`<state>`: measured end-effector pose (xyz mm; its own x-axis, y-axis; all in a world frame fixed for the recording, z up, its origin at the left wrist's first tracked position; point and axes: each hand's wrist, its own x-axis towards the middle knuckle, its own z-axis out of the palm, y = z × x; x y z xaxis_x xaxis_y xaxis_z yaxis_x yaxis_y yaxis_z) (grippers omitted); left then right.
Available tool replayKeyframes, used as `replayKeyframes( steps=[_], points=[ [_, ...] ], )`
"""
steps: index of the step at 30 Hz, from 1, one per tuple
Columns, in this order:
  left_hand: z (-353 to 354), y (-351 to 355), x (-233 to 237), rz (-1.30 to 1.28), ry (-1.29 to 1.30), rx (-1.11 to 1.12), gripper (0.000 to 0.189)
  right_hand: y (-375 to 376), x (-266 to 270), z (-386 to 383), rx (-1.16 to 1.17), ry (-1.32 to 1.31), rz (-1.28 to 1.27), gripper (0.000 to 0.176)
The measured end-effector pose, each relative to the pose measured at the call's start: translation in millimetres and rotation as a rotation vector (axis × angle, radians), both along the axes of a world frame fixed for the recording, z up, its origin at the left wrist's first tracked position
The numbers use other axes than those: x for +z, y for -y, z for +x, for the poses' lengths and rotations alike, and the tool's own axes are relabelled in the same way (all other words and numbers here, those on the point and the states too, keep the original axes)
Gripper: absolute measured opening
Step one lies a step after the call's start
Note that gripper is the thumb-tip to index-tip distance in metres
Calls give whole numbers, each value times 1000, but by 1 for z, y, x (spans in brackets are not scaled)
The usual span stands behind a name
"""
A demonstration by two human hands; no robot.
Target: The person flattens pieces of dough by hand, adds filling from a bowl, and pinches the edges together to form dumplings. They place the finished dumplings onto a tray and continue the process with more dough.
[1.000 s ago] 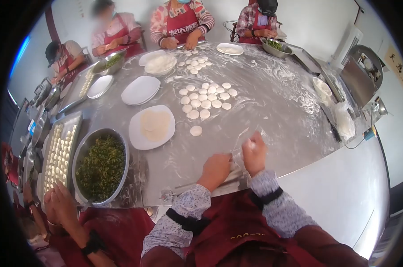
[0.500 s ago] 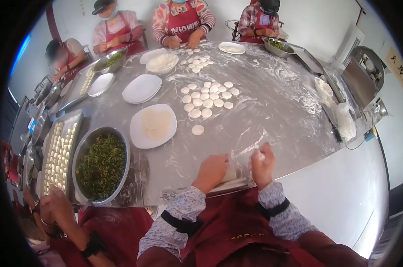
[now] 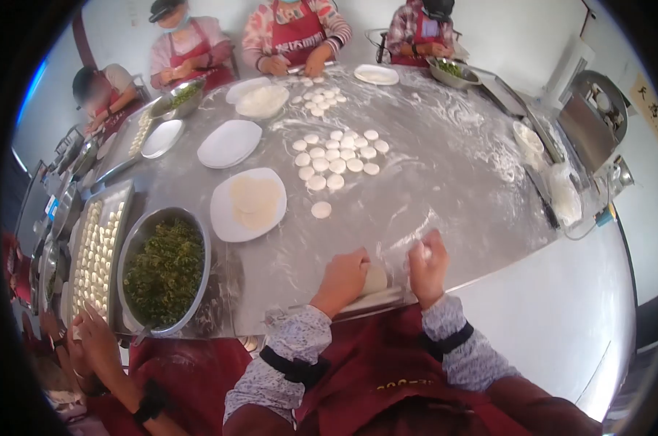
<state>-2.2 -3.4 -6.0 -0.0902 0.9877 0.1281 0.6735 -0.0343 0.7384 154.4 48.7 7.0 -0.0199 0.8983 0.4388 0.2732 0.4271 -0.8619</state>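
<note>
Near the front edge of the floury metal table, my left hand [image 3: 341, 280] is curled at the side of a pale dough wrapper [image 3: 376, 280], its fingertips partly hidden. A thin rod-like edge, possibly a rolling pin [image 3: 369, 303], lies just in front of the dough. To the right of it, my right hand [image 3: 428, 267] is closed like a fist, and whatever is inside cannot be seen. One flattened dough round [image 3: 321, 210] lies apart, ahead of my left hand. Farther on sits a cluster of small dough rounds [image 3: 336, 160].
On the left are a white plate with rolled wrappers [image 3: 223, 227], a steel bowl of green filling [image 3: 165, 269] and a tray of dumplings [image 3: 96, 251]. A co-worker's hands [image 3: 93, 341] are at the lower left. A knife [image 3: 543, 196] and plastic bag [image 3: 563, 192] lie right; several people sit opposite.
My left hand has shifted slightly left, and more of the dough wrapper shows beside it. My right hand stays nearly in place. The co-worker's hands at lower left moved a little.
</note>
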Motion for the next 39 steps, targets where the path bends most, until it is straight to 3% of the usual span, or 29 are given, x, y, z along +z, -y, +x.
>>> replayKeyframes(
  steps=[5, 7, 9, 14, 17, 21, 24, 26, 28, 30, 34, 38, 39],
  points=[
    [20, -11, 7, 4, 1, 29, 10, -38, 10, -40, -52, 133, 187, 15],
    [18, -13, 6, 18, 0, 67, 10, -38, 15, -45, -68, 110, 99, 11],
    [15, -13, 3, 40, -122, -86, 11, -29, 5, -25, -34, 92, 41, 11],
    [6, 1, -2, -13, 29, -37, 9, 7, -1, 7, 90, -133, -234, 12],
    [13, -1, 4, -1, 24, -10, 10, -25, 14, -26, -33, 108, 59, 12],
    [22, -10, 2, 65, -41, 15, 11, -37, 10, -40, -46, 110, 85, 12],
    [15, -7, -1, 88, -91, -37, 11, -14, -3, -9, -21, 58, -90, 13],
    [8, -4, 0, 54, -115, -64, 11, 8, 2, 7, 76, -120, -202, 12],
    [9, 3, 3, 7, 26, -23, 11, 6, -3, 6, 56, -113, -166, 11],
    [16, 2, 7, -4, 2, -39, 12, -17, 10, -16, -36, 104, 84, 10],
    [23, -2, 6, 86, -15, 14, 11, -34, 10, -35, -100, 153, 106, 10],
    [2, 7, 5, -1, -217, -39, 13, -8, -5, 2, 36, 10, 25, 12],
    [-8, 8, 8, -11, -25, -103, 15, -3, -11, 7, 55, -50, -59, 13]
  ],
)
